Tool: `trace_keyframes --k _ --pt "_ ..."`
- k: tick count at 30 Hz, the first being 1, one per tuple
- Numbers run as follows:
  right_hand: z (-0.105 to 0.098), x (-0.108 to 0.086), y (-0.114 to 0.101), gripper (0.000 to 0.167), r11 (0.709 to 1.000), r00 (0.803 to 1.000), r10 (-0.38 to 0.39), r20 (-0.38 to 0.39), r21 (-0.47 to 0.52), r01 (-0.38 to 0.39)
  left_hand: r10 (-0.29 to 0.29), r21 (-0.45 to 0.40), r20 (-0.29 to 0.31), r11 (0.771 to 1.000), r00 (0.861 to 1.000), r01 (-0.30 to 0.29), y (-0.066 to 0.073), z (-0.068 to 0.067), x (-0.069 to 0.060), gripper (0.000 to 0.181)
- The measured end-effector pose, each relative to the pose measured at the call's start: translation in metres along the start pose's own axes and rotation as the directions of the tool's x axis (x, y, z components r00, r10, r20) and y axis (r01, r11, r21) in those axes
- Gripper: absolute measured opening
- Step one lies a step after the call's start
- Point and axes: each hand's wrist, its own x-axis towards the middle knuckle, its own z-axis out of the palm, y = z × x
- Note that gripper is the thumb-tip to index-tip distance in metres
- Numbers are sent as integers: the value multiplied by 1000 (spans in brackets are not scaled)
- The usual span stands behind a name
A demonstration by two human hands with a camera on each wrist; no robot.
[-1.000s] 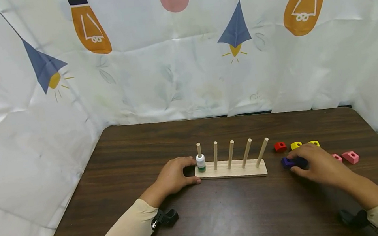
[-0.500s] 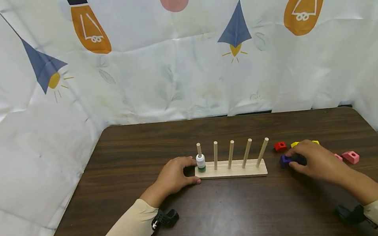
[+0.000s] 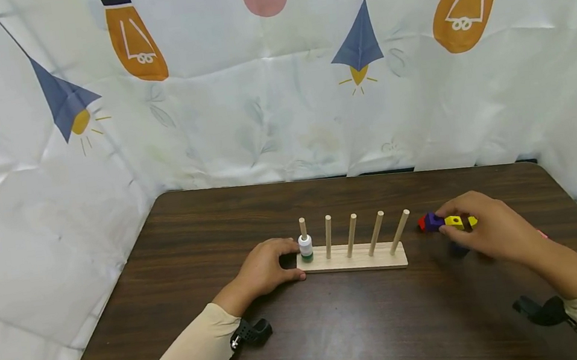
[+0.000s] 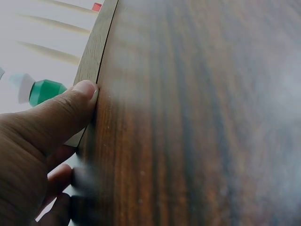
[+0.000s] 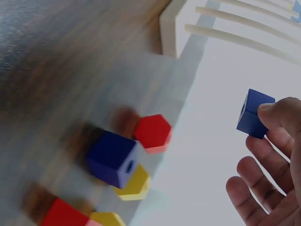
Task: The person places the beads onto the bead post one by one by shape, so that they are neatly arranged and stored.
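A wooden board (image 3: pixel 354 261) with several upright pegs stands mid-table; white and green beads (image 3: pixel 305 247) sit on its leftmost peg. My left hand (image 3: pixel 262 271) grips the board's left end, its thumb (image 4: pixel 84 89) along the front edge in the left wrist view. To the right of the board, my right hand (image 3: pixel 498 231) pinches a blue block (image 3: pixel 433 222) between thumb and fingers, and the right wrist view has this block (image 5: pixel 254 113) raised off the table. Another blue block (image 5: pixel 112 157) lies on the table beside a red one (image 5: pixel 153 132).
Yellow blocks (image 3: pixel 454 222) lie near my right hand, with a pink block (image 3: pixel 542 233) mostly hidden behind that hand. The dark wooden table (image 3: pixel 342 337) ends at a patterned white cloth (image 3: pixel 270 121) at the back.
My right hand has lifted a blue block and moved it away from me, so that it now overlaps the red block in the head view. The left hand keeps its grip on the board.
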Motion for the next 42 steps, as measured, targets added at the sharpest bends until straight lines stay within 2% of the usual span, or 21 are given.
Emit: trace_keyframes --k 4,17,26,32,42 --pt "-9 4 -5 38 1000 1000 -8 -3 -2 8 -1 -3 4 1000 1000 1 0 0 1 51" --pt "-27 21 -18 47 995 992 -93 -83 35 96 -10 -14 9 1000 1000 10 0 0 -2 49" --pt "-29 34 -34 45 991 989 -105 -102 75 113 -12 -13 6 1000 1000 12 1 0 -5 49" --pt "-30 43 -41 48 984 981 -153 -121 74 163 -13 -18 7 1000 1000 13 1 -1 -4 50" --pt "-29 59 -53 41 977 979 -180 -96 103 189 -4 -11 7 1000 1000 4 -1 -1 0 50"
